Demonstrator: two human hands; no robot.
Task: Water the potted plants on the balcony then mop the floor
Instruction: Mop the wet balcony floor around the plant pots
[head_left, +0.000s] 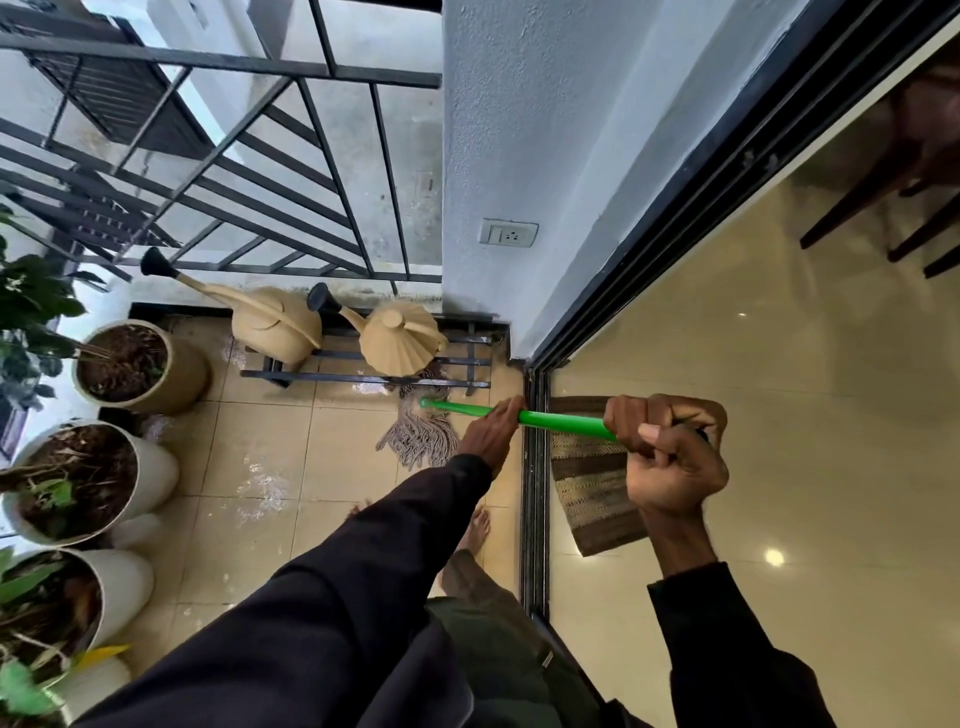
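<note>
- Two beige plastic watering cans (275, 325) sit on the black metal rack (353, 382), so watering of the white-potted plants (140, 364) looks done.
- Mopping seems underway: the beige tiled floor (260, 452) glistens in patches, and some probably remains.
- The grey string mop head (421, 436) lies on the tiles beside the rack.
- The left hand (491, 431) grasps the green mop handle (561, 422) low down, and the right hand (670, 452) is clenched round its upper end.

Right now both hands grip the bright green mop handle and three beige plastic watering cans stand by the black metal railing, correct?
Only two beige plastic watering cans, not three, stand by the black metal railing, as the head view shows. Left hand and right hand do grip the bright green mop handle.
</note>
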